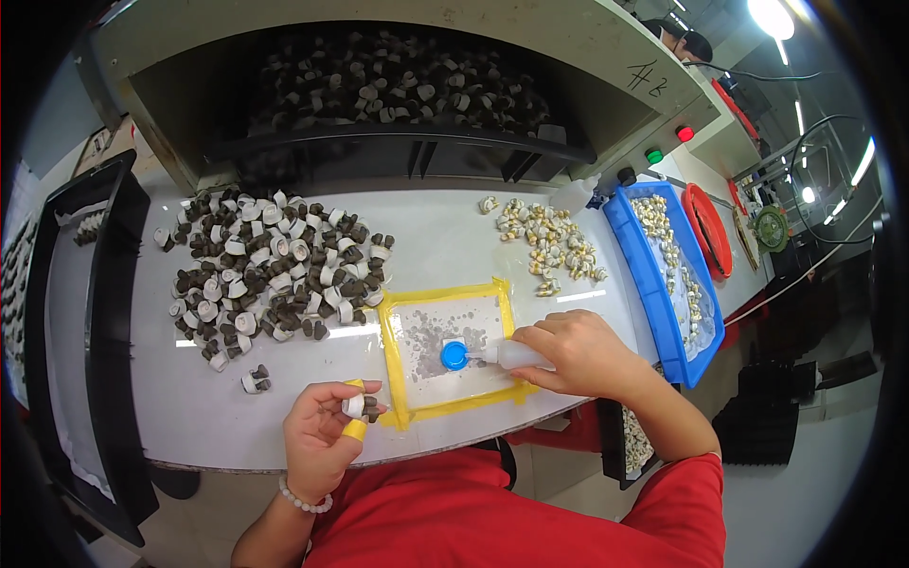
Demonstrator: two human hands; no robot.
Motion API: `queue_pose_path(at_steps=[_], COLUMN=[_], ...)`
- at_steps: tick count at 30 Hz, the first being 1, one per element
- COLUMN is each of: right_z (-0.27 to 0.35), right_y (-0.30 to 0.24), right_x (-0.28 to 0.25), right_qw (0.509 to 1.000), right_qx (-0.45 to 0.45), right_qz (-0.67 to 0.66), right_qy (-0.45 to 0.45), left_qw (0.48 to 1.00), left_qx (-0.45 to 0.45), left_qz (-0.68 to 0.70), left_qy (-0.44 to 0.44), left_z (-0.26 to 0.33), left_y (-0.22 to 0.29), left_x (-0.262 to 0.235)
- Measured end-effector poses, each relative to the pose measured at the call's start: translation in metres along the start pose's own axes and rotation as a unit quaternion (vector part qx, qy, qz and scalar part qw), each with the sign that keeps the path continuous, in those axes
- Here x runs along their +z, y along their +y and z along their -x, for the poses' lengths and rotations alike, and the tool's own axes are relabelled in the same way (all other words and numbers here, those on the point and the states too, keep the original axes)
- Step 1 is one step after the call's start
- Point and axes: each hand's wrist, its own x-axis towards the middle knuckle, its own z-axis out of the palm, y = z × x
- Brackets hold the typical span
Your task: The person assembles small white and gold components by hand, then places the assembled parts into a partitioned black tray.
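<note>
My left hand [324, 426], with yellow covers on its thumb and a finger, pinches a small white and dark-grey part [357, 406] near the table's front edge. In my right hand [578, 350] lies a translucent squeeze bottle [517, 355], tipped on its side with its nozzle toward the left. That nozzle reaches a small round blue cup [454, 356], inside a rectangle of yellow tape [391, 364]. Grey spots mark the surface around the cup. A large pile of similar white and dark-grey parts [275, 256] covers the table's left side.
Small white and gold pieces [549, 241] lie behind my right hand. A blue tray [674, 327] holds more at the right. Dark bins [398, 142] full of parts stand under the cabinet. Long black trays [118, 331] flank the table's left. Red and green buttons [685, 133] sit on the cabinet.
</note>
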Motion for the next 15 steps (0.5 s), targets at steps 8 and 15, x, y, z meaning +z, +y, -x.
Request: queue_pose_path(at_steps=[8,15], right_z=[-0.017,-0.030], right_y=[-0.015,-0.023], right_x=[-0.027,-0.038], right_qw=[0.993,0.981], right_qx=[-0.023,-0.059], right_qz=[0.085,0.127], right_qy=[-0.081,-0.132], left_qw=[1.000,1.000], left_qx=[0.012,0.013], left_qz=[-0.004,0.003], left_qy=[-0.002,0.000], left_z=[-0.001,-0.001], left_y=[0.000,0.000], left_x=[0.000,0.001])
